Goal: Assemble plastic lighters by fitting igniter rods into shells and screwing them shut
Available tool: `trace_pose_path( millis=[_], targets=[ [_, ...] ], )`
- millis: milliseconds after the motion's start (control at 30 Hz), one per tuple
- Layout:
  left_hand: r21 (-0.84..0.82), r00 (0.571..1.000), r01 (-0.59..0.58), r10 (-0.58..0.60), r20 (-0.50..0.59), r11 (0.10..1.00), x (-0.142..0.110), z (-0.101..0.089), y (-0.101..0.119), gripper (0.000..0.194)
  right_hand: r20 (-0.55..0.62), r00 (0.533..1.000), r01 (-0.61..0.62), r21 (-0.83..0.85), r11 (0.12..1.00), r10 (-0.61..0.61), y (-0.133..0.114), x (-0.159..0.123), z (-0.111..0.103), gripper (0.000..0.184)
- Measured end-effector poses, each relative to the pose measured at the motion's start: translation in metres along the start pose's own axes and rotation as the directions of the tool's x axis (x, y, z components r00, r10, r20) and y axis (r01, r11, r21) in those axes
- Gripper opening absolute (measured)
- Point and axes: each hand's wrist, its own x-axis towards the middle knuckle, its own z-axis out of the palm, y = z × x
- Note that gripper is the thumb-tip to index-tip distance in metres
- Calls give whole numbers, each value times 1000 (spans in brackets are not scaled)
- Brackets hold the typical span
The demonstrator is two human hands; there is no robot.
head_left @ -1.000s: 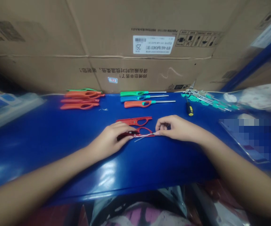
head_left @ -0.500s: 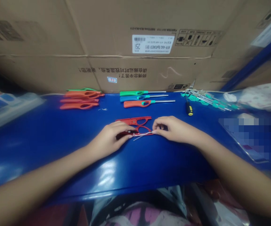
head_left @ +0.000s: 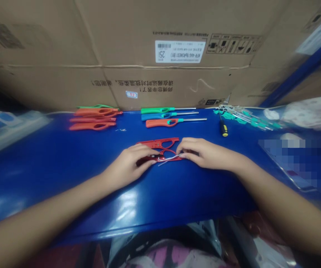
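My left hand [head_left: 134,160] is closed on a red lighter handle half [head_left: 162,152], its thumb and fingers pinching the left part as it lies on the blue table. Thin white wires [head_left: 166,159] run from beside my left thumb across the trigger opening. At the right end of that shell, the thumb and index finger of my right hand [head_left: 195,152] pinch the wires; their tips partly hide the ends. Just behind lies a second red handle half [head_left: 156,143], touched by neither hand as far as I can see.
Three assembled lighters [head_left: 160,123] lie at the back. Stacked orange and red handles [head_left: 93,119] are left of them. A screwdriver [head_left: 224,128] and a heap of metal tubes with teal parts [head_left: 244,116] sit back right. A cardboard box [head_left: 132,44] walls off the rear.
My right fingertips have shifted slightly left along the wires, and the index finger has straightened a little. My left hand keeps its hold on the red handle half.
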Motion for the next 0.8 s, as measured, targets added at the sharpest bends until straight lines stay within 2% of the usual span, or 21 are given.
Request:
trace_pose_path(
  millis=[367,533,800],
  targets=[
    [-4,999,30,-30,18,1000,0,-1,1,23,-43,999,10,5,1000,-10,4,2,-2,17],
    [2,999,31,-31,19,1000,-1,0,0,23,-57,996,-61,26,998,63,7,3,0,15],
    [5,999,32,-32,5,999,-1,0,1,22,-61,973,-205,202,958,222,6,6,5,13]
  ],
)
